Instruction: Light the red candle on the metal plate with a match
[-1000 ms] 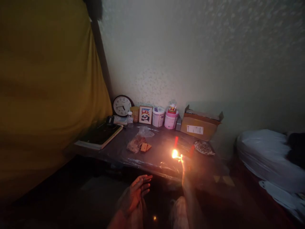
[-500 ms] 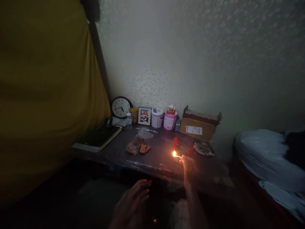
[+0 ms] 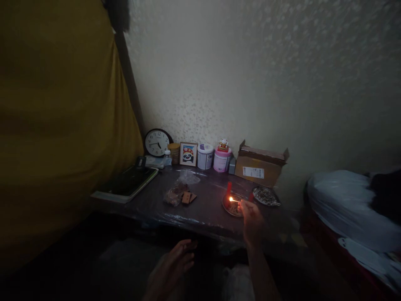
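Note:
My right hand pinches a burning match by its end, with the flame pointing left. The flame is over a round metal plate, close beside a red candle that stands upright. Another red candle shows partly behind my fingers. Low in the view, my left hand is off the table, with its fingers curled round a small dark box, seemingly a matchbox; shadow hides most of it. Small brown matchboxes lie near a clear plastic bag mid-table.
A patterned plate with thin sticks lies at the right of the plastic-covered table. Along the wall stand a clock, a panda picture, two tubs and a cardboard box. A yellow curtain hangs left.
The match flame has shrunk and the scene is darker. My right hand keeps the match near the upright candle, with the plate now showing more clearly. The left hand has barely moved.

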`<state>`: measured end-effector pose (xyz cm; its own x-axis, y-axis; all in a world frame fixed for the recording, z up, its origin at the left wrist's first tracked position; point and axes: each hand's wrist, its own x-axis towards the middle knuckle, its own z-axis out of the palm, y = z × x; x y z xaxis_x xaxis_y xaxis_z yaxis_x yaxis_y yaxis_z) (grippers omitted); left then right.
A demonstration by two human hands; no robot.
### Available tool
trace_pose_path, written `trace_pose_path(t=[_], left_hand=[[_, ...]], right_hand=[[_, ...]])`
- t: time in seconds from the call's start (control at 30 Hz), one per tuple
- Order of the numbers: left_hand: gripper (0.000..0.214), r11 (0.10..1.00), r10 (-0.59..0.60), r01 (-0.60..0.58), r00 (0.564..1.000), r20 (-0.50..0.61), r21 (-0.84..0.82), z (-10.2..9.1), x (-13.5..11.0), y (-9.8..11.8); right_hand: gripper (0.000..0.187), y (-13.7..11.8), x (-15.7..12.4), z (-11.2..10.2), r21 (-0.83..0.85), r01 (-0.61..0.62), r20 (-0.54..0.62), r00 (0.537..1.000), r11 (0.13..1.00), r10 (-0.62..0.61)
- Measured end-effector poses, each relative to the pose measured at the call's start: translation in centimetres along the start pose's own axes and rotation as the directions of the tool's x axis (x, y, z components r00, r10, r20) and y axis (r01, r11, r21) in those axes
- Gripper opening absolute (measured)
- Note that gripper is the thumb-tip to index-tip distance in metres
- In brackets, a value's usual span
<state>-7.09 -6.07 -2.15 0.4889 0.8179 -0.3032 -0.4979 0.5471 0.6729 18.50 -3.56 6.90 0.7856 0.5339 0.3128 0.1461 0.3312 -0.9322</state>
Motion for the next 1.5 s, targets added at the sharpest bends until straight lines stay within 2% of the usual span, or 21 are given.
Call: trace_pose_path(t=[0.33, 0.47, 0.67, 0.87, 1.23, 1.5], left_hand=[[0.029, 1.0, -0.013, 0.013, 1.0, 0.021, -0.015, 0.4, -0.5, 0.2], [0.031, 0.999, 0.029, -0.029, 0.999, 0.014, -0.016, 0.5, -0.5, 0.0], [0.03, 0.999, -0.016, 0.016, 1.0, 0.011, -0.033, -0.3, 0.1, -0.3], [0.03, 0.999, -0.036, 0.036, 0.999, -0.004, -0.024, -0.1, 0.1, 0.1], [0.03, 0.998, -0.027, 0.026, 1.0, -0.005, -0.054, -0.9, 0.5, -0.6], [0.03, 0.998, -0.017, 0.017, 1.0, 0.002, -0.066, -1.3, 0.8, -0.9]], right_hand=[[0.023, 0.1, 1.4, 0.2, 0.036, -0.025, 0.015, 1.0, 0.999, 0.025], [0.024, 0.2, 1.8, 0.2, 0.036, -0.029, 0.017, 0.999, 0.999, 0.028], [0.025, 0.3, 2.5, 0.6, 0.045, -0.025, 0.033, 0.999, 0.999, 0.024], [0.026, 0.1, 2.9, 0.9, 0.045, -0.01, 0.045, 0.999, 0.999, 0.008], [0.036, 0.5, 4.7, 2.4, 0.049, 0.04, -0.038, 0.999, 0.998, -0.038], [0.038, 0.6, 5.2, 2.8, 0.017, 0.054, -0.031, 0.998, 0.998, -0.054]])
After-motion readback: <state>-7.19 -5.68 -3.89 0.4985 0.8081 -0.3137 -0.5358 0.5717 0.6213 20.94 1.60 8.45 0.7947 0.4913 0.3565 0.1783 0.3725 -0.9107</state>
